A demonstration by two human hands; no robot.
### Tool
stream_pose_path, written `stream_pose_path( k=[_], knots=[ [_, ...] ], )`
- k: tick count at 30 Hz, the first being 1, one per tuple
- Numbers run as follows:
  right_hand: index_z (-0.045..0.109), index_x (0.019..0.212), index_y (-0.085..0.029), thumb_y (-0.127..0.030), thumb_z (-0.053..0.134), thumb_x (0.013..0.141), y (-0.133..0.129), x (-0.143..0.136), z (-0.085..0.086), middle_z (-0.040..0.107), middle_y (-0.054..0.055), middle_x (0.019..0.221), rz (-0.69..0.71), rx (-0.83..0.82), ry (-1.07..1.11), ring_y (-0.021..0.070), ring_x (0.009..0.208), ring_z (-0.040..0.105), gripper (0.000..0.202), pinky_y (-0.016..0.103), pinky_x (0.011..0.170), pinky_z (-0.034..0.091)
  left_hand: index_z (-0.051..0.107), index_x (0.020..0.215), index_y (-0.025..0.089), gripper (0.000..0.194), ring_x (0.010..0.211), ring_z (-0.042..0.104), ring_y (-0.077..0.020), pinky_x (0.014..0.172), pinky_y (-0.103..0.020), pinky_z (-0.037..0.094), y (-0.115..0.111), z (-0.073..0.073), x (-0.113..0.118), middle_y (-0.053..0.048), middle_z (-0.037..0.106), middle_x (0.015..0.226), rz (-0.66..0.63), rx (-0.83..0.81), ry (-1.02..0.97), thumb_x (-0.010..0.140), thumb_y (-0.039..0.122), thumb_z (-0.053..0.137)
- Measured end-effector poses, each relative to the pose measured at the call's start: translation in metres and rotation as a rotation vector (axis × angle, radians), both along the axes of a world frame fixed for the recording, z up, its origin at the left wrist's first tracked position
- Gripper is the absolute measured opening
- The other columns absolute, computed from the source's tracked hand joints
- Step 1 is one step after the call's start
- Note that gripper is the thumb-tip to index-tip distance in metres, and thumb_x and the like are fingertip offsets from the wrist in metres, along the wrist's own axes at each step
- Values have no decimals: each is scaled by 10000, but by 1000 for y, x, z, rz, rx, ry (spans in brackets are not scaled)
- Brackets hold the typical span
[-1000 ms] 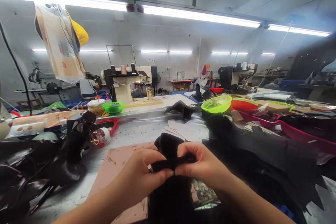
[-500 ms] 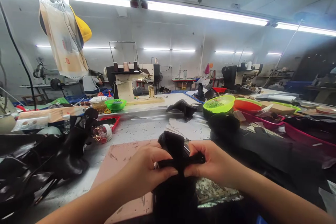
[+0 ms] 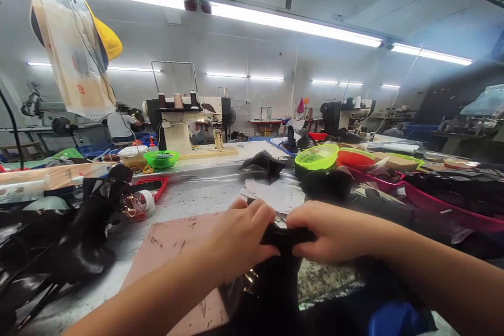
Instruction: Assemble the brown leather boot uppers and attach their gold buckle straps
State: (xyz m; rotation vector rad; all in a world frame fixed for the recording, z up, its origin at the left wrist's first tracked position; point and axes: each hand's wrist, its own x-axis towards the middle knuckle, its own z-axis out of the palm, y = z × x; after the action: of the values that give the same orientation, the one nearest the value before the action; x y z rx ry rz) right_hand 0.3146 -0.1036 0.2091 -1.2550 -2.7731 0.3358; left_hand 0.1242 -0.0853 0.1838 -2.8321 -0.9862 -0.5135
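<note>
Both hands (image 3: 242, 236) (image 3: 333, 231) pinch black piece (image 3: 277, 289); shiny metal part (image 3: 250, 280) newly visible beneath.

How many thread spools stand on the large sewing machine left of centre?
3: a dark spool on the left, a pinkish spool in the middle and another dark spool on the right. More could be hidden behind them.

The fingers (image 3: 266, 214) partly hide the black material (image 3: 277, 286) (its lower part is cropped by the bottom edge).
</note>
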Motion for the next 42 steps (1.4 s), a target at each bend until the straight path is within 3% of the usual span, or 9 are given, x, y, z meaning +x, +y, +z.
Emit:
stream_pose_path(
  k=[7, 11, 15, 20, 24, 28, 34, 39, 42],
  knots=[
    [646, 695, -154, -295, 619, 732, -1, -6, -15, 647, 44, 680, -137, 94, -12, 159, 625, 539, 148, 239, 540, 302, 550, 735, 163, 235, 615, 560, -185, 711, -338, 386, -7, 13, 11, -6, 613, 681, 28, -63, 219, 718, 368, 663],
    [645, 683, -160, -253, 671, 692, -5, -10, -18, 613, 1, 629, -56, 19, 108, 120, 584, 496, 98, 213, 537, 311, 591, 623, 187, 180, 689, 573, -179, 784, -319, 381, -8, 26, 6, 29, 599, 575, -153, -238, 380, 729, 313, 663],
    [613, 630, -137, -236, 689, 685, -2, -9, -22, 554, -24, 603, 66, -90, 239, 96, 569, 451, 136, 196, 533, 327, 632, 671, 191, 157, 752, 589, -160, 906, -343, 330, -2, 31, -1, 23, 644, 699, -237, -310, 433, 750, 325, 648],
    [625, 721, -118, -226, 624, 745, 6, -4, -20, 538, -23, 656, 187, -288, 438, 97, 625, 473, 110, 187, 580, 376, 657, 705, 186, 223, 641, 593, -204, 577, -284, 400, -2, 36, -6, -34, 646, 670, -56, -181, 476, 778, 384, 586],
    [633, 813, -128, -174, 586, 758, 5, -5, -7, 549, -24, 674, 261, -340, 251, 96, 627, 477, 86, 187, 579, 377, 647, 686, 196, 303, 564, 570, -197, 428, -256, 273, -10, 33, -6, -35, 627, 646, -50, -123, 449, 757, 482, 574],
    [594, 643, -137, -185, 605, 748, -1, -9, 0, 533, -11, 646, 288, -124, 129, 99, 602, 458, 116, 199, 564, 353, 610, 620, 181, 327, 518, 538, -171, 414, -252, 223, -15, 33, -12, -21, 604, 587, -34, -139, 433, 730, 489, 606],
    [613, 854, -165, -59, 573, 712, -4, -7, 4, 595, -2, 741, 317, -213, 48, 119, 684, 513, 182, 197, 624, 381, 546, 660, 199, 152, 668, 566, -157, 519, -227, 327, -14, 41, -42, 24, 601, 679, -86, -302, 366, 733, 274, 656],
    [605, 717, -148, -124, 632, 715, -6, -15, 0, 584, -5, 706, 299, -163, 114, 106, 640, 495, 37, 192, 597, 370, 531, 715, 206, 107, 726, 551, -141, 595, -214, 371, -15, 35, -52, 30, 580, 757, -125, -351, 254, 773, 245, 613],
    [613, 840, -151, -91, 608, 720, -4, -19, 2, 615, 0, 761, 327, -261, 118, 111, 667, 521, 134, 192, 615, 391, 568, 749, 204, 60, 826, 540, -148, 706, -223, 405, -16, 30, -55, -4, 566, 895, -149, -346, 153, 795, 240, 581]
  ],
)
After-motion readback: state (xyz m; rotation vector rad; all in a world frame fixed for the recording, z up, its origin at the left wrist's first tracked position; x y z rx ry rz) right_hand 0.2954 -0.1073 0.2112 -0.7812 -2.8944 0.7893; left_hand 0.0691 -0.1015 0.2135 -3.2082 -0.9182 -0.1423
